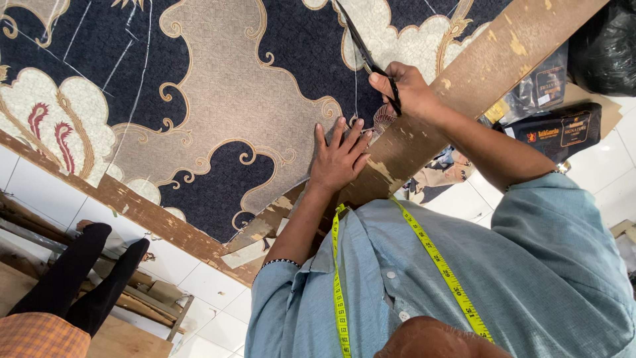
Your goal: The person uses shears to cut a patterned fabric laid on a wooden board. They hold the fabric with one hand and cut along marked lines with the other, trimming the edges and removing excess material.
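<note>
Patterned fabric is spread flat on the worn wooden desk. It is pinned at the near edge by the left hand, fingers spread, to keep it taut. Black scissors are gripped by the right hand, closed through the handles, blades on the cloth.

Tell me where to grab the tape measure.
Pinch the tape measure on the long strand lying flat across the shirt, coming from the scissors side. It is draped loose round the neck, thin and flat, so slide fingers under an edge.
</note>
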`<state>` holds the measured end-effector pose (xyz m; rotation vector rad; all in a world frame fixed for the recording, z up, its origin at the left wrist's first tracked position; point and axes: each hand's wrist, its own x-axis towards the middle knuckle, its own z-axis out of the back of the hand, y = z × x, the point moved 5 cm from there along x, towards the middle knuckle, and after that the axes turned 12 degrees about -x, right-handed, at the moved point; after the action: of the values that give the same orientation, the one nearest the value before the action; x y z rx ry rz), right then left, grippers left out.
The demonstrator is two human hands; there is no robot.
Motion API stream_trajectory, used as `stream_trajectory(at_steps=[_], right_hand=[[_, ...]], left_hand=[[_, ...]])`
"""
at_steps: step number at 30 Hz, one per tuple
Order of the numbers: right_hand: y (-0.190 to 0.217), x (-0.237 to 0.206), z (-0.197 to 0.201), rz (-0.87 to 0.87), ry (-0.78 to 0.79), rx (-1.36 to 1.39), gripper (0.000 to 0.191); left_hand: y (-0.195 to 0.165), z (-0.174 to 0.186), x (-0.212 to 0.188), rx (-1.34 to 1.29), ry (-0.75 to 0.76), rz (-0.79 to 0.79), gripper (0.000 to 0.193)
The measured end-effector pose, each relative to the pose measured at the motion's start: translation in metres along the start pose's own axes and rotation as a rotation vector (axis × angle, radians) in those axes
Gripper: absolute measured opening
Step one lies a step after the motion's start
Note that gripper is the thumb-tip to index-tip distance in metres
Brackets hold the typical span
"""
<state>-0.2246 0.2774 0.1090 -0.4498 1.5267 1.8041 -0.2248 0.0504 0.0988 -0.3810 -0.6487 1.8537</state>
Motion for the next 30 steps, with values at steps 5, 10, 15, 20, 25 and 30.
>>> stream_trajectory(at_steps=[5, 10, 15, 20, 25, 30], right_hand=[[0.000, 0.006, 0.006, 0.011, 0.036, 0.001, 0.053], [-0.003, 0.013, 0.017, 0.021, 0.071, -0.005, 0.053], [-0.003, 0.019, 0.032, 0.008, 0.084, -0.108, 0.055], [0.001, 0.019, 0.039, 0.004, 0.111, -0.121, 0.056], [0.008, 0.020, 0.044, 0.001, 0.118, -0.174, 0.055], [0.015, 0.022, 0.049, 0.038, 0.125, -0.195, 0.055]], left_hand=[[0.001, 0.000, 0.001, 0.006, -0.024, -0.007, 0.050], [0.001, 0.001, 0.001, -0.002, -0.032, 0.008, 0.049], [0.001, 0.002, 0.006, 0.009, -0.032, 0.019, 0.050], [-0.001, 0.001, 0.005, 0.018, -0.011, 0.018, 0.052], [-0.001, -0.001, 0.003, 0.005, -0.009, 0.023, 0.051], [-0.003, -0.001, 0.001, 0.034, -0.005, 0.001, 0.053]])
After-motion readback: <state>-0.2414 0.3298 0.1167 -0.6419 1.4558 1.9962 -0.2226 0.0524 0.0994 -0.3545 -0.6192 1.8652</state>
